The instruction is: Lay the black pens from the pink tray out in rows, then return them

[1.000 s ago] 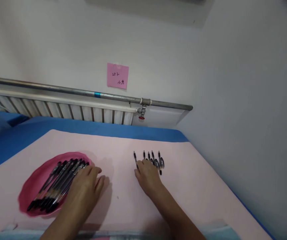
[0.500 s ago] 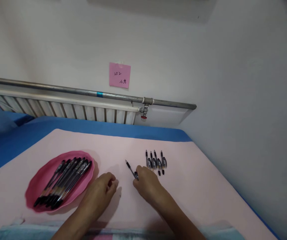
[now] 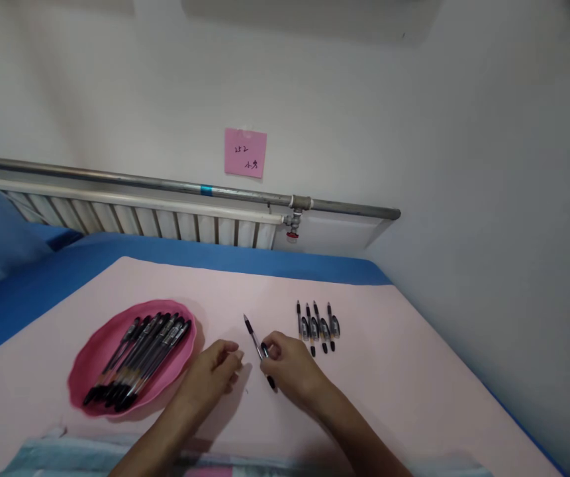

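A clear-barrelled black pen (image 3: 253, 336) points its bare tip up and left in front of me. My right hand (image 3: 289, 364) pinches it around the middle, and a dark cap (image 3: 265, 349) shows beside the barrel at the fingertips. The pen's black end sticks out below the fingers. My left hand (image 3: 212, 371) is just left of the pen, holding nothing, its fingers loosely bent and apart. To the right of my right hand lies a row of several uncapped pens (image 3: 316, 308), tips pointing away, each with a dark cap alongside its barrel.
A pink scalloped tray (image 3: 82, 344) holding several capped pens (image 3: 150, 358) stands left of my left hand. Pale pink sheeting (image 3: 404, 397) covers the blue-edged table. A radiator (image 3: 165, 222), a metal pipe (image 3: 130, 179) and a red-handled valve (image 3: 292, 235) run along the wall behind.
The camera view has shifted slightly. The pen in my right hand has come a little nearer my left hand, and its lower black end now shows. My left hand's fingers have spread slightly.
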`<state>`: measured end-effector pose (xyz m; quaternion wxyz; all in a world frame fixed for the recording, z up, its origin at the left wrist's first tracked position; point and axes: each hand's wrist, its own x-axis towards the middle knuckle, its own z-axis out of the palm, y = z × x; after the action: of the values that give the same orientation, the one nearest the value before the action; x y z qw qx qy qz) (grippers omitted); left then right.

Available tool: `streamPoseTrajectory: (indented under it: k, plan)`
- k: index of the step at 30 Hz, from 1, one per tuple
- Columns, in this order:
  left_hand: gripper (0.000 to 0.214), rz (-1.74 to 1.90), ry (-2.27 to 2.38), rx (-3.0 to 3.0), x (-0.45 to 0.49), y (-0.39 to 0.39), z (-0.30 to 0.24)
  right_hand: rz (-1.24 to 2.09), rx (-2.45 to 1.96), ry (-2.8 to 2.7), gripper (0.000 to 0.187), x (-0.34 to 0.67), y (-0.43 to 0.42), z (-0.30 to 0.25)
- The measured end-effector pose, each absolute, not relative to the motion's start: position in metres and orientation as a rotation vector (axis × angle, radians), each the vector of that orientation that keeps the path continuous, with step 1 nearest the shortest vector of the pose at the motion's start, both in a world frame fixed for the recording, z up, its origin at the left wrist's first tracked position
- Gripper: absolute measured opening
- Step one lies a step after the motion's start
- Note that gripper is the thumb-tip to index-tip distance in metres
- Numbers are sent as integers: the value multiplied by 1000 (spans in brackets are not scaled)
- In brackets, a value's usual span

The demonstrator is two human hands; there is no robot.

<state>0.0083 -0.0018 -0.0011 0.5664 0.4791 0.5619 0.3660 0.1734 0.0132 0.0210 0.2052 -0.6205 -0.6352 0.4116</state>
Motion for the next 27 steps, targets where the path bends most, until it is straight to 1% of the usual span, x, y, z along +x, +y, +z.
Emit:
streamPoseTrajectory:
  k: [3, 8, 12, 18, 27]
  plan:
    - [39, 969, 1204, 957, 11, -2, -1, 1394, -1518, -1583, 22, 160, 4, 19]
    - [32, 1081, 1149, 859, 12, -3, 9, 1489, -1325, -1454, 17, 151, -2, 18]
    - [32, 1042, 1128, 826, 13, -6, 17, 1429, -1284, -1129, 14, 165, 12, 19]
    - [33, 802, 1106, 1095, 24, -17, 18, 1368, -980, -634, 23, 181, 28, 20]
    - [32, 753, 1143, 1169, 26, -17, 15, 1490, -946, -715, 24, 172, 17, 24]
